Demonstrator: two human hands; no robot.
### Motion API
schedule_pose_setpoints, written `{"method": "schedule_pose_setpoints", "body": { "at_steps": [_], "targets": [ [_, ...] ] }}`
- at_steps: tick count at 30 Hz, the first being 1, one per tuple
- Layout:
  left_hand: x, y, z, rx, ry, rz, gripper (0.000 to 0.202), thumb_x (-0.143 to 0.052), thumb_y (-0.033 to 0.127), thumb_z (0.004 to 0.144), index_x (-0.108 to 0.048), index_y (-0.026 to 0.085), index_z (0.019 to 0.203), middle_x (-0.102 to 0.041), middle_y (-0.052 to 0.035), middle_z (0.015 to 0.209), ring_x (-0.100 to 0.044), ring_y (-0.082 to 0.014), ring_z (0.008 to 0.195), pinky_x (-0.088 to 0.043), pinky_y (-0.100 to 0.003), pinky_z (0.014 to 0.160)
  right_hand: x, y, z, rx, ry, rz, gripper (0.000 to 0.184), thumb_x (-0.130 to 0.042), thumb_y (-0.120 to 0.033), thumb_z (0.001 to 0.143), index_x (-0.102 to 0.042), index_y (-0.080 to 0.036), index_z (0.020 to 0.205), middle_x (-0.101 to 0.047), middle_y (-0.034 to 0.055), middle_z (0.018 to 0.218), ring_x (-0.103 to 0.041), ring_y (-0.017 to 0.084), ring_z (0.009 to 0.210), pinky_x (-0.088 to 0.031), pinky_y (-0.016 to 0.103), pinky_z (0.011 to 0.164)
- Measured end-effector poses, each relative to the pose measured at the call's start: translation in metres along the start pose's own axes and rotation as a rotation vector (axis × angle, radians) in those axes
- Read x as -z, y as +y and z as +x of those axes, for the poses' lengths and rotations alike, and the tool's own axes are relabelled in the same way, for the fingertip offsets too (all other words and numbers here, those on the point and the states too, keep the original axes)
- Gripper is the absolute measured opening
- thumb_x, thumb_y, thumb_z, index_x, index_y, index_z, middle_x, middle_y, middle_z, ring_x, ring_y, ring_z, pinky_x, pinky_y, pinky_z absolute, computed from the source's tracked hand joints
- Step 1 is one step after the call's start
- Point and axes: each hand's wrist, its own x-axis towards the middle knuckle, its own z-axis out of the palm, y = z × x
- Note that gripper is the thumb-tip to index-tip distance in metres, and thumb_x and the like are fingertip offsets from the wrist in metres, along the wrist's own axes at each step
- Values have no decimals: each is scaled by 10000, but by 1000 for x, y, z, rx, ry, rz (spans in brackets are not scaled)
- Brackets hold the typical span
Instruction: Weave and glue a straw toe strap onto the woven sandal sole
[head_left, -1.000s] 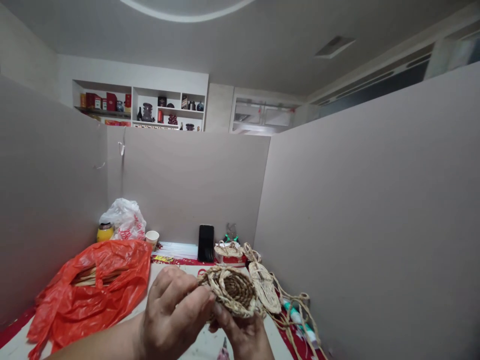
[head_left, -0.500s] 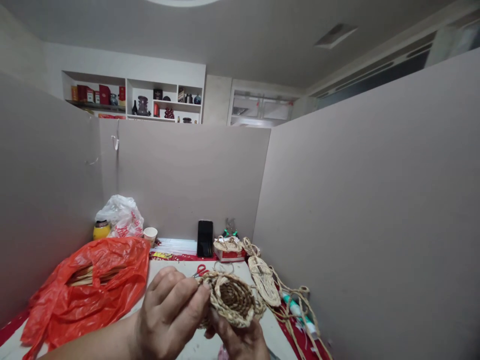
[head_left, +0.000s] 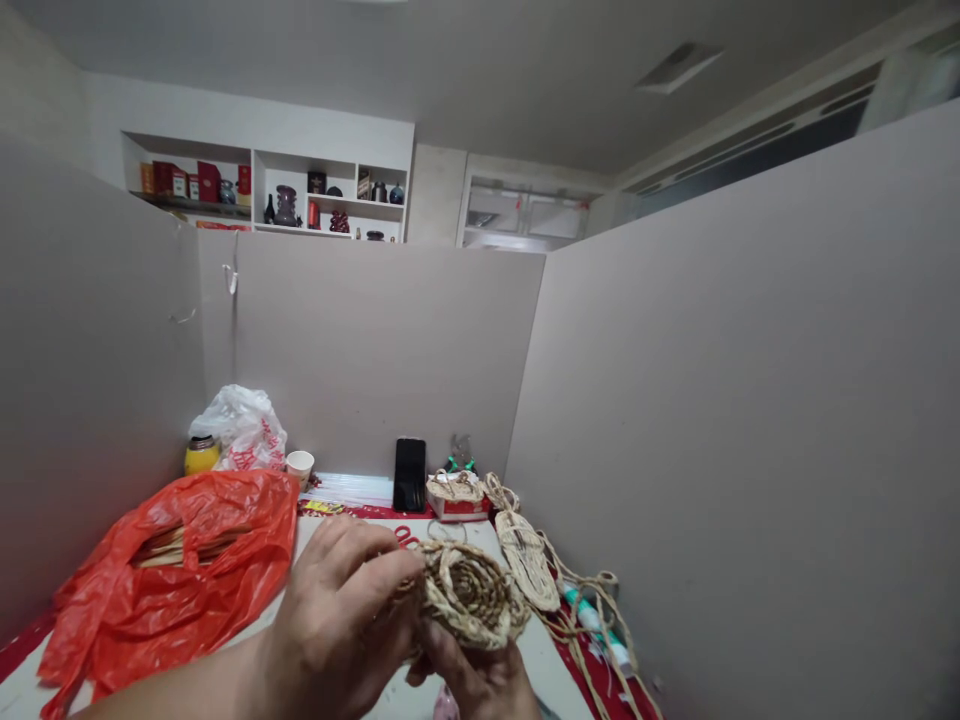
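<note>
A small straw-woven basket (head_left: pixel 471 594) is held up over the table (head_left: pixel 480 540) between both my hands. My left hand (head_left: pixel 337 625) is closed on its left rim, fingers curled over the edge. From below, my right hand (head_left: pixel 476 680) grips the basket's underside; only its fingers and part of the palm show at the bottom edge. The basket's opening faces the camera and shows the spiral weave inside.
A red plastic bag (head_left: pixel 172 580) holding flat straw strips lies left. Behind it are a white bag (head_left: pixel 240 430), a yellow jar (head_left: pixel 199 455) and a paper cup (head_left: pixel 300 466). A black phone (head_left: pixel 409 475) leans on the partition. Woven pieces (head_left: pixel 529 565) and loose straw cords (head_left: pixel 592 610) lie right.
The basket has turned a little in my hands and my left fingers have shifted further over its rim. The view has dropped slightly; red scissors seen behind the basket are now mostly hidden.
</note>
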Motion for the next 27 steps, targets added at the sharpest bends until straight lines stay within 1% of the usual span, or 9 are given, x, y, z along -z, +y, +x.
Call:
{"method": "schedule_pose_setpoints", "body": {
  "at_steps": [4, 8, 10, 13, 15, 19, 22, 24, 27],
  "targets": [
    [6, -2, -9, 293, -51, -216, 519, -600, 123, 794, -446, 211, 1282, -599, -101, 1140, -564, -217, 1063, -471, -341, 914, 2, 5, 3, -31, 2, 21, 366, -827, -471, 607, -717, -137, 705, -703, 57, 580, -587, 148, 405, -487, 249, 431],
    [-2, -9, -20, 814, -342, -707, 280, -654, 305, 797, -577, 196, 1043, -654, -60, 985, -614, -203, 919, -504, -319, 808, 2, 22, -1, -92, -120, 43, 415, -824, -507, 602, -714, -135, 749, -724, 70, 666, -595, 150, 453, -492, 258, 436],
    [-6, -14, -28, 991, -374, -918, 262, -664, 374, 781, -593, 158, 910, -656, -46, 877, -612, -181, 817, -501, -290, 731, 8, 26, -1, -173, -219, 1, 462, -819, -545, 584, -719, -143, 790, -734, 71, 729, -612, 154, 495, -514, 277, 484],
    [-6, -20, -45, 1133, -320, -961, 275, -685, 378, 755, -612, 139, 869, -643, -23, 824, -574, -137, 727, -466, -238, 660, 29, 17, 10, -262, -431, -185, 546, -841, -556, 509, -737, -171, 882, -738, 61, 770, -671, 215, 670, -548, 318, 623],
    [-4, -23, -57, 1177, -332, -857, 213, -662, 326, 770, -634, 142, 875, -638, -7, 790, -551, -119, 680, -442, -215, 616, 47, 3, 22, -238, -449, -439, 471, -830, -496, 563, -752, -181, 904, -744, 73, 811, -681, 241, 771, -553, 325, 685],
    [-3, -24, -82, 1116, -444, -655, 90, -600, 171, 760, -659, 156, 827, -650, 7, 756, -568, -127, 701, -439, -212, 641, 58, -25, 32, 142, -152, -797, 222, -697, -410, 763, -730, -208, 847, -742, 82, 866, -686, 229, 799, -553, 303, 708],
    [-9, -22, -96, 1044, -498, -561, 128, -574, 118, 752, -668, 171, 823, -671, 3, 802, -596, -138, 771, -444, -224, 723, 40, -26, 18, 556, -344, -911, 37, -650, -197, 821, -668, -222, 800, -682, 39, 784, -643, 178, 725, -524, 255, 630],
    [-12, -20, -104, 1029, -537, -518, 145, -565, 112, 760, -670, 178, 835, -678, -1, 820, -603, -142, 786, -444, -231, 742, 26, -15, 6, 746, -518, -997, 109, -651, -112, 810, -648, -207, 862, -641, 15, 717, -604, 154, 651, -490, 254, 595],
    [-15, -19, -111, 1021, -571, -491, 163, -556, 120, 766, -673, 180, 863, -684, -15, 836, -610, -155, 799, -450, -245, 751, 15, 8, -2, 927, -526, -1143, 54, -669, -175, 815, -635, -185, 856, -611, 8, 670, -566, 155, 613, -438, 298, 630]
  ]
}}
